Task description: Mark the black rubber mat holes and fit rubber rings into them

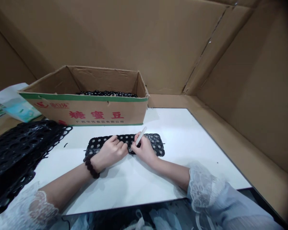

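A black sheet of round cup-like pieces [156, 140], with pale centres, lies flat on the white tabletop [124, 188]. My left hand [112, 150] rests on its near edge, fingers curled; whatever they grip, if anything, is hidden. My right hand [145, 148] is closed around a slim whitish pen-like tool [141, 135], tilted with its upper end to the right. Its lower end goes down between my fingers toward the sheet, close beside my left fingertips. I cannot make out the tool's tip.
Behind the sheet stands an open cardboard box [91, 110] with black ringed pieces [108, 93] inside. A heap of black perforated sheets [24, 143] lies at left, near a plastic packet [19, 102]. Cardboard walls [124, 38] enclose the back and right side.
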### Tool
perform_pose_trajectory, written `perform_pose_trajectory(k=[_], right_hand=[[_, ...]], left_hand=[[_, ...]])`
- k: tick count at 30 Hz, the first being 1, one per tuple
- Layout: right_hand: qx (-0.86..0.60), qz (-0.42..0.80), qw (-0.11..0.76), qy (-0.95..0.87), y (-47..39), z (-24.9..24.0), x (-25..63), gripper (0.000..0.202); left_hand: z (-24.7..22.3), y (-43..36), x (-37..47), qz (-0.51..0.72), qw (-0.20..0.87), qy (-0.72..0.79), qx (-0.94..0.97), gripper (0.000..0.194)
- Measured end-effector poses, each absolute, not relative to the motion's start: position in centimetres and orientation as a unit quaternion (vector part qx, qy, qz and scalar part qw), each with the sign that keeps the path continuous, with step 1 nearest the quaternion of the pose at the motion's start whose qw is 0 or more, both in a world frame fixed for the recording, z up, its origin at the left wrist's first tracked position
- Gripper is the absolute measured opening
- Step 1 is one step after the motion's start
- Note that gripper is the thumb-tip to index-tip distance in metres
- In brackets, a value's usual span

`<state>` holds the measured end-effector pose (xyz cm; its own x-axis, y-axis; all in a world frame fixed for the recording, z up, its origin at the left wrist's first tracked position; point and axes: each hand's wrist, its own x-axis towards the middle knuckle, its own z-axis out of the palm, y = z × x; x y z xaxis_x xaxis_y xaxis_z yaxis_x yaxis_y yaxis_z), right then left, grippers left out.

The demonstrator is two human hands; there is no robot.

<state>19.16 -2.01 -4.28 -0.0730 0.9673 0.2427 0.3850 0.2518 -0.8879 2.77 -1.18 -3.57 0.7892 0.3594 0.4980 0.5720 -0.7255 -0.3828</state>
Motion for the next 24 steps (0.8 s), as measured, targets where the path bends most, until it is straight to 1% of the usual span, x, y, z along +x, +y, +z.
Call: perform_pose_trajectory(k=[3, 6, 9, 10, 12, 14, 17, 19, 21, 24], right_hand=[[-0.500, 0.351, 0.448, -0.652, -2.0, -4.0, 19.4, 0.008], [-0.493, 0.374, 0.497, -0.608, -1.3, -3.3, 20.3, 0.007], [-0.503, 0.313, 0.568, -0.571, -0.2, -2.6, 21.8, 0.009], [-0.503, 0.294, 0.566, -0.584, 0.1, -2.5, 22.3, 0.011], [-0.506, 0.278, 0.528, -0.623, 0.5, -2.5, 23.1, 0.012], [-0.512, 0.284, 0.471, -0.660, 0.6, -2.9, 23.7, 0.014], [-0.503, 0.295, 0.407, -0.703, 0.7, -3.4, 24.2, 0.018], [-0.500, 0.302, 0.373, -0.721, 0.8, -3.6, 24.3, 0.017], [-0.511, 0.289, 0.346, -0.732, 1.0, -3.7, 24.3, 0.015], [-0.499, 0.257, 0.344, -0.753, 1.2, -3.7, 24.1, 0.018]], left_hand=[[-3.2, -1.0, 2.6, -0.181, 0.236, -0.263, -0.918, 0.030], [-2.0, -0.7, 1.9, -0.112, 0.146, -0.243, -0.952, 0.027], [-0.8, -0.4, 1.6, -0.099, 0.049, -0.293, -0.950, 0.034], [-0.6, -0.2, 1.7, -0.109, 0.035, -0.323, -0.939, 0.034], [-0.6, 0.2, 2.1, -0.135, 0.034, -0.392, -0.910, 0.030], [-1.1, 0.5, 2.8, -0.140, 0.042, -0.444, -0.884, 0.027], [-2.1, 0.8, 3.8, -0.119, 0.043, -0.462, -0.878, 0.028], [-2.6, 0.7, 4.1, -0.117, 0.050, -0.457, -0.880, 0.028], [-2.9, 0.5, 4.2, -0.130, 0.057, -0.457, -0.878, 0.028], [-3.2, 0.2, 4.2, -0.151, 0.032, -0.453, -0.878, 0.026]])
